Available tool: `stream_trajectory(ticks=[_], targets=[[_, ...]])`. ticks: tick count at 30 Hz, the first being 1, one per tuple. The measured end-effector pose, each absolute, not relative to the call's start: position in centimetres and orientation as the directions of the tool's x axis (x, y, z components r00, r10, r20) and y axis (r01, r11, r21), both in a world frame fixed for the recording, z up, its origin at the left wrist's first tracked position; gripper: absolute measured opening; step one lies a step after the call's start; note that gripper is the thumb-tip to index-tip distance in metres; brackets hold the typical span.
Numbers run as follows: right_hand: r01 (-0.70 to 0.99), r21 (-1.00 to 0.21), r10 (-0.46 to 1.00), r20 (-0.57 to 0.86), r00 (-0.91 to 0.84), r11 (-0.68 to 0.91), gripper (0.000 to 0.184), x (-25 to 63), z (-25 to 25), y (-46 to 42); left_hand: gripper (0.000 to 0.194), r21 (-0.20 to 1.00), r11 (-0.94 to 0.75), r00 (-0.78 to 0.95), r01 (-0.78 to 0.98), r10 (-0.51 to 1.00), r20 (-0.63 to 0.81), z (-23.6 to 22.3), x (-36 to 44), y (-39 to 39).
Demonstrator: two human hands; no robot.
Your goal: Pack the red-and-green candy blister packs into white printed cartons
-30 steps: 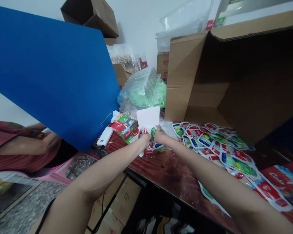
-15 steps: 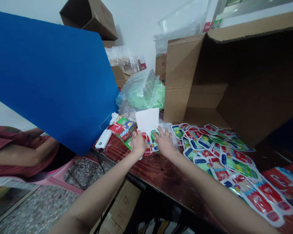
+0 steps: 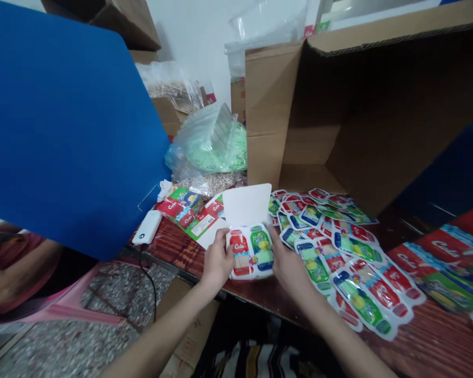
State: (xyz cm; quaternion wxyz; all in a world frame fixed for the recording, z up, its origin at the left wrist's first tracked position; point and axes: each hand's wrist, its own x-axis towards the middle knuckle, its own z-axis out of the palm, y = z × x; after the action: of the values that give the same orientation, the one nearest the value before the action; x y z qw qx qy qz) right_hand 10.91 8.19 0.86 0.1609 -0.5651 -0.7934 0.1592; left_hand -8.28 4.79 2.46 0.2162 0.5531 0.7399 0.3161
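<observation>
Both my hands hold a small blister pack [image 3: 251, 251] with a red Cola bottle and a green bottle printed on it, above the near edge of the wooden table [image 3: 260, 294]. Its white card flap [image 3: 247, 203] stands open at the back. My left hand [image 3: 216, 258] grips the pack's left side, fingers curled round it. Gripping the right side is my right hand [image 3: 287, 262]. Several more printed packs [image 3: 339, 247] lie spread on the table just to the right.
A large open cardboard box [image 3: 362, 105] lies on its side behind the packs. A blue board [image 3: 63, 126] fills the left. A white power bank [image 3: 146, 227], folded printed cartons [image 3: 181, 206] and a bag of green material [image 3: 213, 144] sit behind. Another person [image 3: 8, 262] sits at far left.
My hands lifted the blister pack from the pile at the back and drew it toward me, to the table's near edge. The view shifted right.
</observation>
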Motion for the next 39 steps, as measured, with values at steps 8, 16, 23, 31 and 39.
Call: stream_trajectory(ticks=[8, 16, 23, 31, 39], targets=[[0.506, -0.838, 0.971, 0.108, -0.215, 0.205, 0.067, 14.5, -2.1, 4.6, 0.041, 0.103, -0.188, 0.148, 0.977, 0.939, 0.311, 4.5, -5.7, 3.2], [0.529, -0.749, 0.903, 0.224, -0.366, 0.4, 0.06, 14.6, -1.5, 5.4, 0.05, -0.05, -0.503, 0.505, 0.863, 0.861, 0.057, -0.9, -3.1, 5.9], [0.594, -0.529, 0.768, 0.192, -0.612, 0.606, 0.068, 15.3, 0.4, 5.7, 0.055, -0.038, -0.52, 0.521, 0.853, 0.854, 0.005, -1.5, -3.5, 6.0], [0.529, -0.654, 0.759, 0.109, -0.641, 0.541, 0.059, 16.1, 0.7, 5.7, 0.03, 0.485, -0.44, 0.241, 0.756, 0.876, 0.418, 2.4, -5.3, 3.4], [0.4, -0.788, 0.8, 0.186, -0.57, 0.468, 0.045, 15.6, -1.4, 7.2, 0.035, 0.9, -0.022, -0.326, 0.434, 0.928, 0.18, -0.3, -7.4, 2.2]])
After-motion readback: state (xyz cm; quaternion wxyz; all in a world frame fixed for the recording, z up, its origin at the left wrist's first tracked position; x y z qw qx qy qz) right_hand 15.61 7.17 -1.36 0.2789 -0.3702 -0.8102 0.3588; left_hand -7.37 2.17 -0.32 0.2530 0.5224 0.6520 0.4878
